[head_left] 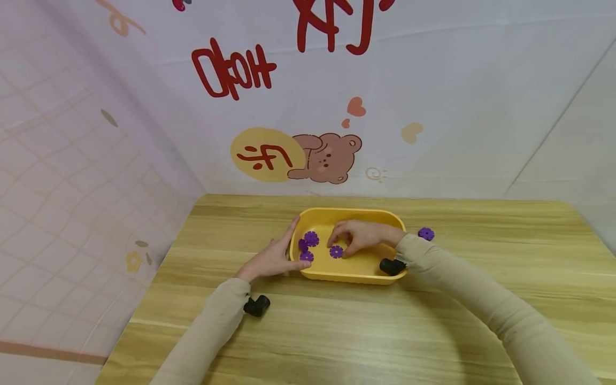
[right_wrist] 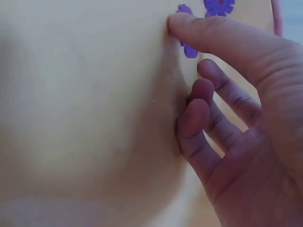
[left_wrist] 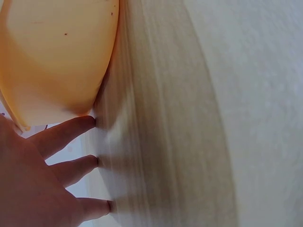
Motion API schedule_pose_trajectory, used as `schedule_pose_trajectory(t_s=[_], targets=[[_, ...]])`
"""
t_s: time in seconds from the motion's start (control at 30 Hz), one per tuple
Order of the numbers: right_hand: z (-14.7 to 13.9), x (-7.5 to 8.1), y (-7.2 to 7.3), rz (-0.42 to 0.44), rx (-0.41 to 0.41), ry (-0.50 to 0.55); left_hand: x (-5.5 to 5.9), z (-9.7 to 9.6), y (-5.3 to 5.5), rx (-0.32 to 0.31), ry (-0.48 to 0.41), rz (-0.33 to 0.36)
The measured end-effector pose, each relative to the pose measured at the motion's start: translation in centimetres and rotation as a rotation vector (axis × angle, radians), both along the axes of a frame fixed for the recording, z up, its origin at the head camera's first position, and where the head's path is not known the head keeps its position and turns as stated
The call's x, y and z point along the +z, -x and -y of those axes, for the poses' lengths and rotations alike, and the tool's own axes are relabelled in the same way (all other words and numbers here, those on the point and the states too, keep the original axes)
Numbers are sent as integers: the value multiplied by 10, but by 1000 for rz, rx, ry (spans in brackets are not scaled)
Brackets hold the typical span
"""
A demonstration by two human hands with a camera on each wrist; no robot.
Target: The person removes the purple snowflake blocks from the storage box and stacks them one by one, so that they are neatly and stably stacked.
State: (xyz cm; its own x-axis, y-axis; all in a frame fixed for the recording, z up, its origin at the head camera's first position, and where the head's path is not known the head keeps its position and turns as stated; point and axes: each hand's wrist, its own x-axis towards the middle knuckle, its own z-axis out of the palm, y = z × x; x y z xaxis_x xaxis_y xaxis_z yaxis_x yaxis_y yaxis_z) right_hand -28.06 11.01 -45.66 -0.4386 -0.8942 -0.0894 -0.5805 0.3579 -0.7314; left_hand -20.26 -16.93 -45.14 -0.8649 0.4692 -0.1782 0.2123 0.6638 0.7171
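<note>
A yellow plastic tub (head_left: 348, 278) stands on the wooden table. My left hand (head_left: 271, 259) spans its left end, the thumb over the front rim and the index finger along the left edge. Spread, straight fingers of that hand show beside the tub in the left wrist view. My right hand (head_left: 361, 235) reaches into the tub, thumb and fingers apart around a purple notched disc (head_left: 336, 252) on the tub floor. In the right wrist view the thumb partly covers that disc. Several more purple notched discs (head_left: 311, 238) lie in the tub's left end, near the left thumb.
One purple disc (head_left: 426, 233) lies on the table (head_left: 505, 256) to the right of the tub. A black wrist device (head_left: 257, 306) is on the left sleeve and another (head_left: 392, 266) on the right. A printed white cloth wall (head_left: 457, 80) rises behind the table.
</note>
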Motion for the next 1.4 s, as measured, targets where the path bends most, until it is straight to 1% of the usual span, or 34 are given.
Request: schedule_pose_trajectory(t_s=[0.17,0.27,0.43,0.63,0.7,0.87,1.0,1.1,1.23,1.4], targets=[[3,0,-2,-20,-27,0,-1,0,1,-2,5,-8],[5,-3,-2,-27,-31,3,-2,1,1,-7,10,-16],[5,-4,-3,-13,-31,6,-2,1,0,-13,12,-24],[1,-3,-4,46,-10,-5,-4,0,0,-25,7,-43],[-2,-1,-4,85,7,-13,-3,-1,0,-27,4,-41],[-9,3,-5,152,47,-60,-2,-2,0,-26,0,-35],[-9,4,-7,147,67,-100,-1,-3,-1,-21,9,-29],[-6,4,-9,125,73,-114,-1,-2,-1,-15,6,-25],[-3,4,-11,73,77,-104,-1,-1,-1,-9,-6,-10],[2,4,-10,7,86,-70,-2,1,-1,-10,-10,-15]])
